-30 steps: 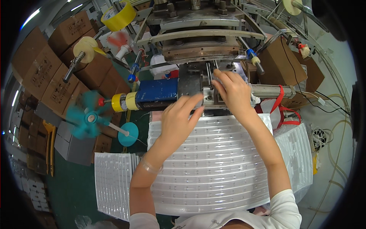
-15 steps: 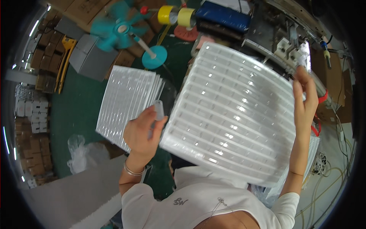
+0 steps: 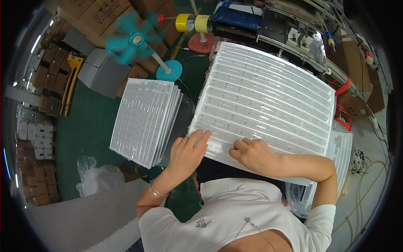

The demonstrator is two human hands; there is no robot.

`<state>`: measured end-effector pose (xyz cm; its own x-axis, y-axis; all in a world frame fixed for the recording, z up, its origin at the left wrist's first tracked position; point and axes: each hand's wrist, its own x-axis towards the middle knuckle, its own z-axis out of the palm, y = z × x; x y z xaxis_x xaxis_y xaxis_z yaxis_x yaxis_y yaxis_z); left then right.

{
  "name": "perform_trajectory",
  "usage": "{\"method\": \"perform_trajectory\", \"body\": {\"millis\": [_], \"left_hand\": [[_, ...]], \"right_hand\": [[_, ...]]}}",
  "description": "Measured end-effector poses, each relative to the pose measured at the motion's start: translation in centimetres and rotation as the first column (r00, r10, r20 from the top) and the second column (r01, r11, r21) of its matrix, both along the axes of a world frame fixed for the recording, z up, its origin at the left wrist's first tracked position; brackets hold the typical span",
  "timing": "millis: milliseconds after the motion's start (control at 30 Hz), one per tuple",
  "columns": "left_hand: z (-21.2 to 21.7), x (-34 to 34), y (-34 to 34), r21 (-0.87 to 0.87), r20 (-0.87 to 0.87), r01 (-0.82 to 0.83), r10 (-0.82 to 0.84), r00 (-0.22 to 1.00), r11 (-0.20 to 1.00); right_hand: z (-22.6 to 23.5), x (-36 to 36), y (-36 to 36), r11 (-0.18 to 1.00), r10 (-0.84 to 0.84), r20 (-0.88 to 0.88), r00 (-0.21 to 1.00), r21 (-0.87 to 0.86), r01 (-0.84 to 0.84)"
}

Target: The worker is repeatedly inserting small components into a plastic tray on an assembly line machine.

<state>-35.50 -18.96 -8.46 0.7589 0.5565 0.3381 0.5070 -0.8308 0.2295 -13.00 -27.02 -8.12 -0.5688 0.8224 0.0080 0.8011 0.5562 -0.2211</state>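
A large white panel with parallel raised rows and a glossy, film-like surface (image 3: 268, 96) lies in front of me, its near edge close to my body. My left hand (image 3: 189, 151) rests at its near left corner, fingers stretched out over the edge and thumb hidden. To the right of it, my right hand (image 3: 256, 157) is on the near border of the panel, with fingers curled and pressed together. What that hand pinches, if anything, is hidden. A stack of similar white ribbed panels (image 3: 142, 122) stands to the left, slightly fanned out.
Beyond the panel is a machine with a metal bed (image 3: 281, 33) and tape rolls (image 3: 184, 22). A turquoise fan (image 3: 137, 40) spins at the far left, near cartons (image 3: 94, 17). Clear plastic bags (image 3: 98, 176) lie lower left. Red straps (image 3: 343, 87) hang at right.
My left hand has moved right onto the panel's corner; the small translucent cup it held no longer shows. My right hand has come from the far right edge down to the near edge.
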Motion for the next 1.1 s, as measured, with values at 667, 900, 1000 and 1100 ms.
{"method": "perform_trajectory", "body": {"millis": [667, 900, 1000, 1100], "left_hand": [[2.8, 4.9, 2.8, -0.179, 0.028, 0.330, -0.331, 0.943, 0.927], [7.2, 25.7, 13.8, 0.276, 0.327, 0.206, -0.293, 0.898, 0.939], [6.2, 34.6, 17.8, 0.520, 0.315, 0.124, -0.324, 0.892, 0.845], [6.1, 37.7, 18.4, 0.481, 0.156, 0.162, -0.265, 0.952, 0.862]], "right_hand": [[5.4, 17.4, 2.9, 0.630, -0.634, -0.772, 0.046, -0.481, 0.610], [5.0, 21.3, 4.8, 0.652, -0.443, -0.891, 0.095, -0.247, 0.717], [4.6, 23.1, 5.9, 0.543, -0.561, -0.822, 0.100, -0.274, 0.794], [4.9, 23.9, 7.5, 0.410, -0.449, -0.866, 0.219, 0.018, 0.912]]}}
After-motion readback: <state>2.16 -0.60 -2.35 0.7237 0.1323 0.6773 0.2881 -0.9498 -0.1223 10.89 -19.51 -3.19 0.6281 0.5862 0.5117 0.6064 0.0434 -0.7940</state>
